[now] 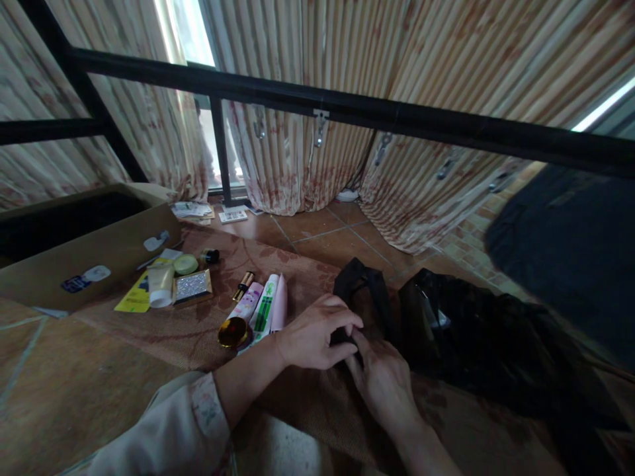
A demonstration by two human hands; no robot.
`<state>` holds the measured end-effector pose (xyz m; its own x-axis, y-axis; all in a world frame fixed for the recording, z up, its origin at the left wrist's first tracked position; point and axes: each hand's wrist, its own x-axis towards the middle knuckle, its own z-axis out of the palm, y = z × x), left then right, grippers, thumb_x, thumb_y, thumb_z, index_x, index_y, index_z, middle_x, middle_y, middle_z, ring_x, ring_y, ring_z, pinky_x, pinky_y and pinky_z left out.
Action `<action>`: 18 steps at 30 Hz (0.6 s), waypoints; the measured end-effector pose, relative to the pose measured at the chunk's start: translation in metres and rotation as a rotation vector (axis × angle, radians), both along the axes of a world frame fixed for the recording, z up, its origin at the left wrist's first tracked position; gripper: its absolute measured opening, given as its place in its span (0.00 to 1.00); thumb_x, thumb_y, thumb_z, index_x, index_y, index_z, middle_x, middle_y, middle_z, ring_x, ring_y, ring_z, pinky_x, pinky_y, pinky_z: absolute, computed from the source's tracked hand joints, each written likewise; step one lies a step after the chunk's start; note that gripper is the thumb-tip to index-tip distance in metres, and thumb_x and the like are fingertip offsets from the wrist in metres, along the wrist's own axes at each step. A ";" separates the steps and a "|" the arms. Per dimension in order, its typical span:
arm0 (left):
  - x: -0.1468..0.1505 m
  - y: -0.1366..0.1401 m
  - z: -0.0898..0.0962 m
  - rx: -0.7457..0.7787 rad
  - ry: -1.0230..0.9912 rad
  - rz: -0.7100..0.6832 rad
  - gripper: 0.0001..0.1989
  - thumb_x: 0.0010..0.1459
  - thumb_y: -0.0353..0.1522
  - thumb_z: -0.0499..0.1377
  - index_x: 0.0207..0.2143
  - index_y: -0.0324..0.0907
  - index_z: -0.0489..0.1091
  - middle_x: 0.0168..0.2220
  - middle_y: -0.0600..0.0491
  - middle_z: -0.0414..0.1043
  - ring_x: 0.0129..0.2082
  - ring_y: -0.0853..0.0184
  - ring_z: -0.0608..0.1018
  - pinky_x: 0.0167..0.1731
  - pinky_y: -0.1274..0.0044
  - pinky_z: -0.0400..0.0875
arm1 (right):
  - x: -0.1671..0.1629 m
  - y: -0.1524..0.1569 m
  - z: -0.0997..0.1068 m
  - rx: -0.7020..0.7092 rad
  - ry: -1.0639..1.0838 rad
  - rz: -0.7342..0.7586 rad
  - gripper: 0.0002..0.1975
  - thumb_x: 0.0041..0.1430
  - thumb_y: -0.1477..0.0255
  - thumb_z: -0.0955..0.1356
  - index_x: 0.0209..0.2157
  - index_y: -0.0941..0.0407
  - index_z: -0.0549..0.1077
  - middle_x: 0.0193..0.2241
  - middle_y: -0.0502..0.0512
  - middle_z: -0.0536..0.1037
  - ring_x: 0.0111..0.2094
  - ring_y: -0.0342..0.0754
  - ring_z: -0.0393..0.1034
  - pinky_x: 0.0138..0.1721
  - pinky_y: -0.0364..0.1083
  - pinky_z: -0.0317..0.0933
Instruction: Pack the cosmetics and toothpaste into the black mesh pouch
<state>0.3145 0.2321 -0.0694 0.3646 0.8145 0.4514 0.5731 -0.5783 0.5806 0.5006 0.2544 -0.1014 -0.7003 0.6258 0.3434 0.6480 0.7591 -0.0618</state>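
Observation:
My left hand [317,334] curls its thumb and fingers around a dark edge, with the fingertips meeting my right hand [384,377]. The right fingers are bent and pressed together at the same spot. A black cloth piece with a strap-like loop [364,274] lies just beyond them and seems to run under the hands; the gripped part is mostly hidden. Beside my left hand lie a pink tube [280,301], a white and green tube [264,305], a purple patterned tube [247,303], a round gold-rimmed compact [235,333] and a small gold and black tube [243,286].
Farther left are a cream tube [161,284], a glittery square case [192,287], a green-lidded jar [186,264] and a yellow packet [133,299]. A cardboard box [99,258] stands behind. On the right lies a black plastic bag [476,337]. A dark metal bar [278,92] crosses above.

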 end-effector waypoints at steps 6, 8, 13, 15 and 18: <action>-0.006 -0.004 0.006 0.019 -0.157 0.080 0.16 0.58 0.34 0.56 0.50 0.42 0.64 0.32 0.52 0.75 0.38 0.65 0.75 0.48 0.69 0.63 | 0.005 -0.001 0.012 -0.072 -0.014 0.087 0.13 0.66 0.67 0.59 0.43 0.52 0.73 0.25 0.50 0.78 0.24 0.46 0.72 0.26 0.44 0.55; -0.017 -0.001 0.007 -0.006 -0.197 0.210 0.15 0.59 0.34 0.55 0.48 0.42 0.66 0.34 0.52 0.76 0.38 0.66 0.75 0.45 0.71 0.66 | 0.008 -0.004 0.015 -0.128 -0.006 0.144 0.12 0.65 0.68 0.60 0.46 0.50 0.71 0.26 0.48 0.79 0.24 0.45 0.73 0.27 0.43 0.56; -0.067 0.010 0.004 -0.065 -0.187 0.614 0.11 0.57 0.33 0.55 0.41 0.41 0.70 0.39 0.50 0.76 0.38 0.66 0.77 0.41 0.75 0.69 | 0.008 -0.010 0.011 -0.108 -0.003 0.198 0.11 0.64 0.69 0.61 0.44 0.50 0.72 0.26 0.48 0.77 0.25 0.45 0.71 0.28 0.44 0.55; -0.089 0.009 0.001 -0.129 -0.082 0.706 0.09 0.56 0.34 0.54 0.37 0.41 0.71 0.36 0.51 0.76 0.36 0.65 0.77 0.37 0.76 0.68 | 0.009 -0.010 0.009 -0.079 0.005 0.186 0.10 0.64 0.69 0.62 0.43 0.51 0.72 0.26 0.49 0.77 0.25 0.46 0.71 0.29 0.44 0.55; -0.116 0.000 -0.001 -0.359 0.109 0.725 0.11 0.55 0.38 0.55 0.28 0.40 0.71 0.24 0.54 0.73 0.25 0.68 0.73 0.26 0.78 0.64 | 0.011 -0.008 0.007 -0.082 0.022 0.178 0.09 0.64 0.68 0.62 0.42 0.52 0.72 0.27 0.49 0.77 0.26 0.46 0.70 0.30 0.45 0.55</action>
<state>0.1982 0.2326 -0.0703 -0.2817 0.9531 0.1106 0.7974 0.1685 0.5794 0.5111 0.2459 -0.0944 -0.7955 0.5188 0.3130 0.5014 0.8537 -0.1407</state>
